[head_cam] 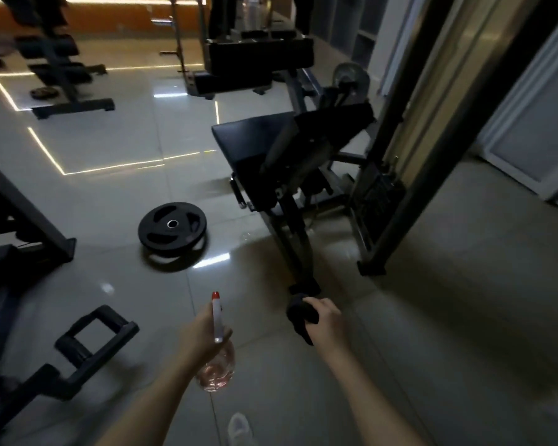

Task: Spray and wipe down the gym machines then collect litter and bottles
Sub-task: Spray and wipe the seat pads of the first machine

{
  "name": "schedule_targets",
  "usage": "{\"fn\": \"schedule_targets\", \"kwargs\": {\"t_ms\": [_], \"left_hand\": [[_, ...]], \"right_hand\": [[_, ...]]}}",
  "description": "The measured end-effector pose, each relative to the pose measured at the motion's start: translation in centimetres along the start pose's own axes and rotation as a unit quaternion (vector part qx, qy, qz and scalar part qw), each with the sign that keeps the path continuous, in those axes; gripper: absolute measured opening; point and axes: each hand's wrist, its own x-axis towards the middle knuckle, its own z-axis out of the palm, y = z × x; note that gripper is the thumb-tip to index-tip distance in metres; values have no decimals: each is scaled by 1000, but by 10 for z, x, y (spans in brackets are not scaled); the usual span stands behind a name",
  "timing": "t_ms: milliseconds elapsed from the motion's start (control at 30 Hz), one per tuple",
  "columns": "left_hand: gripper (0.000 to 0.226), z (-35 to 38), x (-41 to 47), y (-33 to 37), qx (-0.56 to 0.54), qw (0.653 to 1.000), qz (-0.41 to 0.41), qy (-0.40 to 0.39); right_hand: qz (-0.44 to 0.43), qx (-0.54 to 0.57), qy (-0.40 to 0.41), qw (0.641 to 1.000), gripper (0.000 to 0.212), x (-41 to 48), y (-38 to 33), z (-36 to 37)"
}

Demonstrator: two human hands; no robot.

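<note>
My left hand (203,333) is gripping a clear spray bottle with a red-tipped white nozzle (216,375); my right hand (326,317) is clutching a dark bunched cloth (297,312). The black padded gym machine (248,140) is standing ahead on the glossy tiled floor (126,149), nearer the right hand, its frame running away from me.

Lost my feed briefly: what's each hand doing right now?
Left hand: grips the spray bottle.
Right hand: grips the dark cloth.

A dim gym: a padded black machine seat (255,136) on a steel frame, 1 weight plate (172,227) flat on the glossy tiled floor (126,149), another padded bench rack (65,75) behind.
</note>
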Motion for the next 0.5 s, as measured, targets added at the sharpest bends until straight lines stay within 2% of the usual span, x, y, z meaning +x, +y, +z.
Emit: {"fn": "schedule_targets", "kwargs": {"t_ms": [133,267,500], "left_hand": [[57,-38,58,0,-3,1000,-13,2],[38,-66,118,-5,-8,999,-27,30],[36,-95,249,-3,-20,997,-53,52]], "right_hand": [[-24,0,-18,1000,38,75,-44,17],[-29,36,-37,998,36,145,-77,28],[5,124,-62,990,41,295,-113,51]]}}
